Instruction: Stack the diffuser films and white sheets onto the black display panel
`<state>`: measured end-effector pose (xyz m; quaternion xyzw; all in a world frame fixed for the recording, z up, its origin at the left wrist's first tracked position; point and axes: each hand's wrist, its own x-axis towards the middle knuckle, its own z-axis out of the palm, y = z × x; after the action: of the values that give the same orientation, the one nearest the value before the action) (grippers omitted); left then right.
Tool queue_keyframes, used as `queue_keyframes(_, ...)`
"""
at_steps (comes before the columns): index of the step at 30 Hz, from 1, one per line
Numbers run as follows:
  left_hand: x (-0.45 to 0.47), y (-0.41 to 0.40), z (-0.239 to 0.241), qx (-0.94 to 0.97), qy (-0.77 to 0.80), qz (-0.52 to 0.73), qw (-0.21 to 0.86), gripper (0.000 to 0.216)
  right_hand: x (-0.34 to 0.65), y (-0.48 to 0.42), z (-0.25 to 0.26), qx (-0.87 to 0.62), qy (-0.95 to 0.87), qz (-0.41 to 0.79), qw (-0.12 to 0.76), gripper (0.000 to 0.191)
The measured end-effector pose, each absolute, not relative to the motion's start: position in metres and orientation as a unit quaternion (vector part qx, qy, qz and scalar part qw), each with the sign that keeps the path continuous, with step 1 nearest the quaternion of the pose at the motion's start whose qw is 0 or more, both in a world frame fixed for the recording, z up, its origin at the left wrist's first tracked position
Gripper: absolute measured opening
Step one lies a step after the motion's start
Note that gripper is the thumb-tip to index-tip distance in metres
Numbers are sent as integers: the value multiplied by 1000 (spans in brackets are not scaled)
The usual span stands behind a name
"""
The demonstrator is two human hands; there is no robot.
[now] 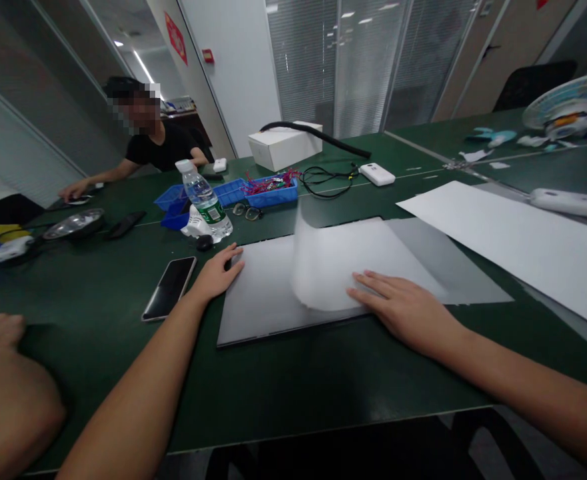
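Observation:
A flat grey panel [258, 293] lies on the green table [283, 393] in front of me. A white translucent sheet [333, 267] rests on it, its left edge curled upward and blurred. My left hand [218, 272] lies open, fingers flat on the panel's left edge. My right hand [398, 303] is open too, fingers stretched flat on the sheet's near part, pressing it onto the panel.
A black phone [169, 288] lies left of the panel. Behind stand a water bottle [204, 200], blue trays [268, 190], glasses [247, 212], a white box [283, 147] and a cable. A large white sheet [518, 240] lies right. Another person [148, 143] sits at the far left; someone's arm [3, 393] rests near left.

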<state>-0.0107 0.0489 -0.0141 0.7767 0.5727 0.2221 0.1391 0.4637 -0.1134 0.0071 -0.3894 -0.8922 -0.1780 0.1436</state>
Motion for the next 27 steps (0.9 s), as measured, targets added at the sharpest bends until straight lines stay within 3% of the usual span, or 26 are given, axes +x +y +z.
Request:
queue_keyframes(20, -10, 48, -15, 772, 576, 224, 146, 85, 400, -109, 7, -336, -924, -84, 162, 36)
queue_keyframes(27, -9, 47, -14, 760, 590, 228, 149, 78, 413, -110, 9, -315, -936, -46, 150, 54)
